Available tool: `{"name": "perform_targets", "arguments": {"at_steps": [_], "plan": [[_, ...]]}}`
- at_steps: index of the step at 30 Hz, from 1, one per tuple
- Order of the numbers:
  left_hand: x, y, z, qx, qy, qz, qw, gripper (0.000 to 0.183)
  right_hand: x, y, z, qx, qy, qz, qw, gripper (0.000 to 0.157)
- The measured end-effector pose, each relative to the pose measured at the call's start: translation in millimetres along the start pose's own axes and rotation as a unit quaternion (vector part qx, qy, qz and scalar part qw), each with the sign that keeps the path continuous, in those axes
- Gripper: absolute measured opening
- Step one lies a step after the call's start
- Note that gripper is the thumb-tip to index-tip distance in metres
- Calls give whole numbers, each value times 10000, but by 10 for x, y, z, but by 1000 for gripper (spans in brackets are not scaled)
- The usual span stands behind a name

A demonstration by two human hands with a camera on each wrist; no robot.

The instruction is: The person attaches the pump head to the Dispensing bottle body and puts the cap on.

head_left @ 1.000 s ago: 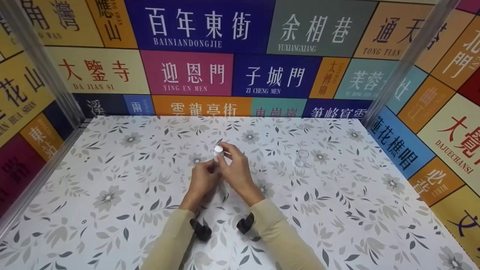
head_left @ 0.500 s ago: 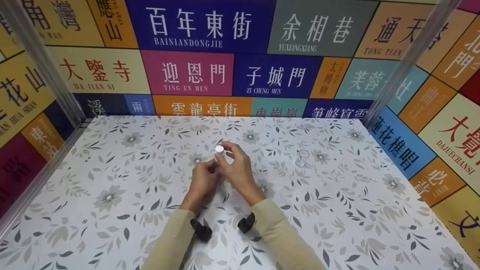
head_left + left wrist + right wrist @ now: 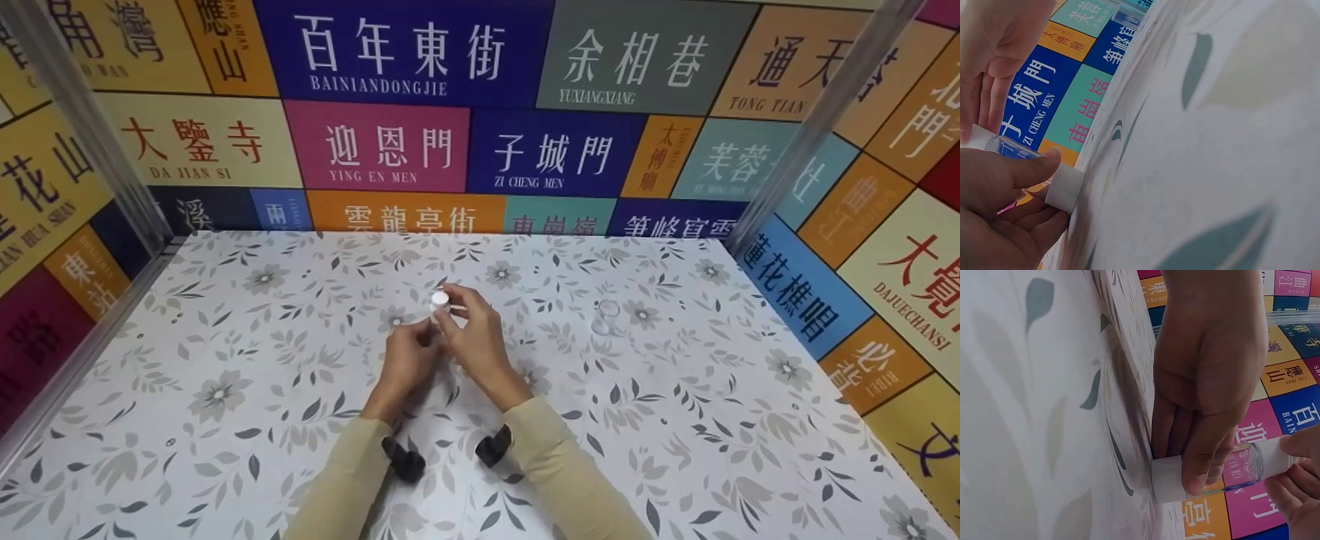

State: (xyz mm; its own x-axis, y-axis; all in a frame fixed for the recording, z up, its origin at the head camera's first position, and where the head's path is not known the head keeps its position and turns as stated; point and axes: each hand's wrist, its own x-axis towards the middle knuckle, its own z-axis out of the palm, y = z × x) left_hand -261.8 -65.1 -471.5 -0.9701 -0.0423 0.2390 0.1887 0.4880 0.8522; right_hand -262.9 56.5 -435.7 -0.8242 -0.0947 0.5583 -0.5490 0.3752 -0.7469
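Observation:
Between the two hands stands a small clear bottle (image 3: pixel 1244 466) with a white cap (image 3: pixel 440 300) on top and a white lower end (image 3: pixel 1066 188). My left hand (image 3: pixel 407 360) grips the lower part, its thumb along the clear body just above the white end. That end is close to the tabletop; contact cannot be told for sure. From above, my right hand (image 3: pixel 476 334) pinches the white cap between thumb and fingers. In the head view the hands hide most of the body. No contents can be made out inside it.
To the right of the hands, a small clear container (image 3: pixel 604 319) sits on the table. A white cloth with grey flowers and leaves (image 3: pixel 217 397) covers the table. Colourful sign panels (image 3: pixel 375 146) rise behind and at both sides, with metal posts (image 3: pixel 787 120) at the back corners.
The hands stay in nearly the same place around the bottle. The view has shifted slightly, and the white cap's tilt looks a little different, with the right fingers still on it.

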Motion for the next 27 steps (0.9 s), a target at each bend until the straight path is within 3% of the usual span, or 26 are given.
{"name": "perform_targets", "arguments": {"at_steps": [8, 19, 27], "plan": [[-12, 4, -4, -163, -82, -133, 9997, 27, 7, 14, 9, 19, 162, 6, 9999, 38], [-14, -7, -7, 8, -7, 134, 9999, 10, -1, 38, 9, -55, -196, -164, 9997, 37], [-6, 25, -32, -93, -189, -184, 9996, 27, 19, 32, -8, 24, -155, 2, 9999, 40]]}}
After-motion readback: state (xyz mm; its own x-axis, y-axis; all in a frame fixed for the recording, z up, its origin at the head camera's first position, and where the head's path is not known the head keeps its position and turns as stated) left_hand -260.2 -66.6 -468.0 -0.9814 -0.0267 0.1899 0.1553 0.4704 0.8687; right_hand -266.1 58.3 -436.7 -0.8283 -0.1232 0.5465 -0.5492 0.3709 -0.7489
